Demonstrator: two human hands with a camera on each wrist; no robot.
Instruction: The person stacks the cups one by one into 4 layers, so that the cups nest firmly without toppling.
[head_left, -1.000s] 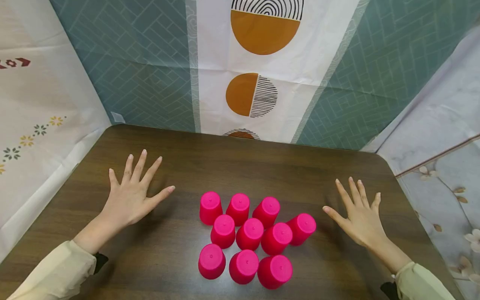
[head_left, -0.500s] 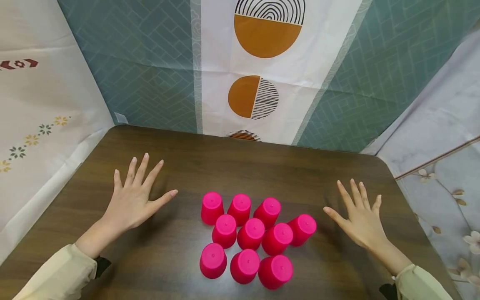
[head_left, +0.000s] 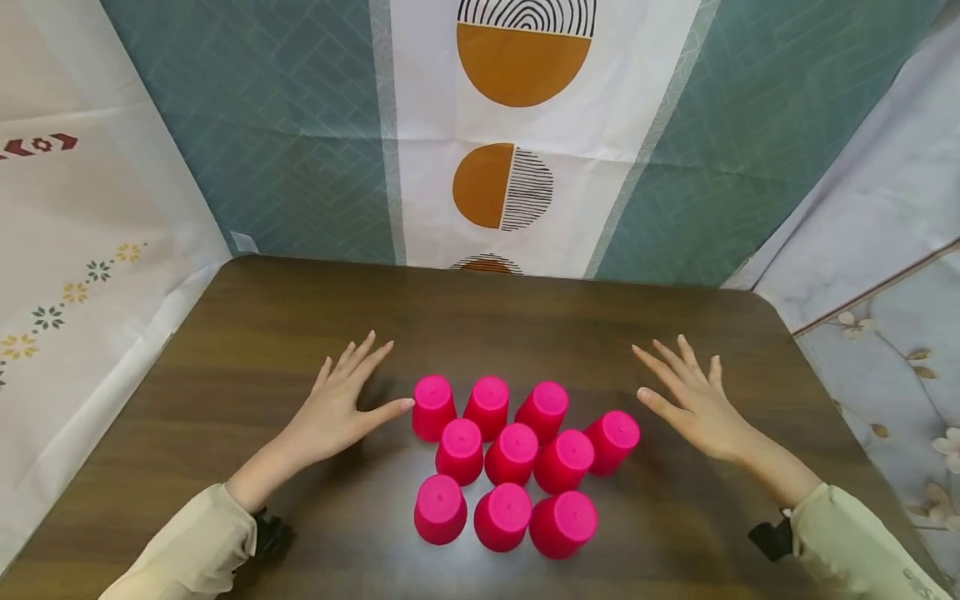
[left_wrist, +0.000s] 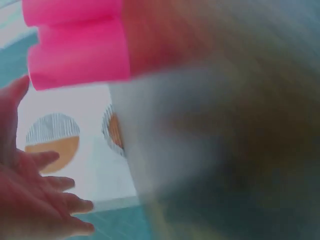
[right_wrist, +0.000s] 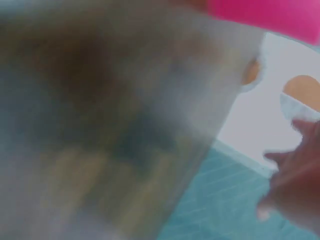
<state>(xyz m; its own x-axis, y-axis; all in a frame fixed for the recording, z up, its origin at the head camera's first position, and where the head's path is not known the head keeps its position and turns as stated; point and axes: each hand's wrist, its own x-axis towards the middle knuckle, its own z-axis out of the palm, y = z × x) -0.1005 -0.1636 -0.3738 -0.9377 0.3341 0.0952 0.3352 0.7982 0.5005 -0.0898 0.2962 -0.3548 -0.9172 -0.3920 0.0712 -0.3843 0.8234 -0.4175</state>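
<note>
Several bright pink cups stand upside down in loose rows on the table, bases facing up. In the head view, my left hand (head_left: 337, 417) is beside the back-left cup (head_left: 433, 410), fingers spread and holding nothing. Its thumb tip comes right up to that cup's rim of view; whether they touch I cannot tell. My right hand (head_left: 697, 412) hovers to the right of the rightmost cup (head_left: 613, 443), fingers apart, with a gap between. The front row includes a cup (head_left: 564, 525) at its right end. The left wrist view shows pink cups (left_wrist: 80, 55) close to the thumb.
A dark brown wooden table (head_left: 300, 308) lies under everything. Behind it hangs a green and white patterned cloth (head_left: 300, 142). A white cloth (head_left: 97, 208) borders the left side and a floral one (head_left: 900, 358) the right.
My left hand has moved right, toward the back-left cup. My right hand has turned inward and shifted slightly left. The cups keep their arrangement; the head view has shifted a little.
</note>
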